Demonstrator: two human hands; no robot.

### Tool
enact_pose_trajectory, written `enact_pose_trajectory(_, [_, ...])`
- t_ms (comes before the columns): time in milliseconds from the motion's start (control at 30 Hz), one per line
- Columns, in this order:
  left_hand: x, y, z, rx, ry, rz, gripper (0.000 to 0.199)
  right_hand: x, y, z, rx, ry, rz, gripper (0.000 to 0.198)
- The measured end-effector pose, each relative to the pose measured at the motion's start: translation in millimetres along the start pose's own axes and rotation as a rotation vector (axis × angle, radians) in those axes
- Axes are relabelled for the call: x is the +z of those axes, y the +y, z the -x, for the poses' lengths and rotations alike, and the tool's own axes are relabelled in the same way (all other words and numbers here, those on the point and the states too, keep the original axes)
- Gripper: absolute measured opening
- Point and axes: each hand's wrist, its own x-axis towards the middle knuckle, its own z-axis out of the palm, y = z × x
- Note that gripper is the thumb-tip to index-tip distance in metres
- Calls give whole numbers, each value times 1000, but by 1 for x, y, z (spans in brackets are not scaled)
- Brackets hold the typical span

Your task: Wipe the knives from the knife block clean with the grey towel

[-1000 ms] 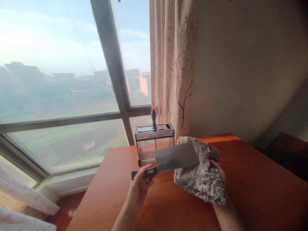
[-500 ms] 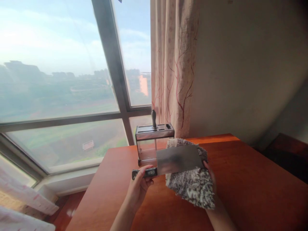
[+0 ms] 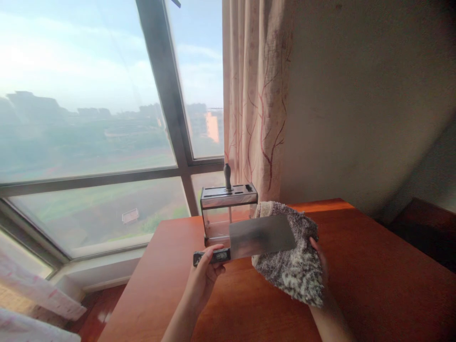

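A cleaver (image 3: 262,236) with a broad grey blade and a dark handle is held above the table, its blade pointing right. My left hand (image 3: 206,270) is closed around the handle. My right hand (image 3: 319,256) grips a fluffy grey-and-white cloth (image 3: 297,273), which lies behind and below the blade; most of its fingers are hidden by the cloth. Behind the cleaver stands a knife block (image 3: 230,195) with clear sides, a slotted metal top and one grey handle sticking up from it.
The reddish-brown wooden table (image 3: 149,294) stretches under both hands to the window and wall. A large window (image 3: 89,118) is at the left, with a patterned beige curtain (image 3: 260,95) beside it. A pale curtain (image 3: 35,285) hangs at lower left.
My right hand and the cloth have moved right along the blade, past its tip. The cleaver has shifted slightly left in my left hand.
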Motion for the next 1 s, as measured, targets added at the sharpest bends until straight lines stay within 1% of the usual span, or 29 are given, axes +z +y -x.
enact_pose_trajectory(67, [0,0,0,8,15,0,27,-1,-2,2,92,-12,-52,45])
enact_pose_trajectory(100, [0,0,0,9,20,-1,27,-2,-3,2,116,-5,-64,43])
enact_pose_trajectory(267, [0,-2,-1,7,32,-5,29,-1,-2,4,114,40,-51,44])
enact_pose_trajectory(367, [0,-1,-2,20,53,5,27,-2,-2,5,149,46,-14,46])
enact_pose_trajectory(467, [-1,1,-3,39,79,21,28,-6,-1,5,197,73,-10,42])
enact_pose_trajectory(600, [-5,4,-6,83,123,55,28,-9,3,5,232,150,-18,37])
enact_pose_trajectory(700, [-8,8,-8,100,119,42,27,-8,5,4,237,201,-14,35])
enact_pose_trajectory(900, [-13,13,-6,125,41,-94,26,-12,6,0,190,214,55,39])
enact_pose_trajectory(1000, [-13,14,-3,146,39,-161,27,-13,7,-3,162,229,82,37])
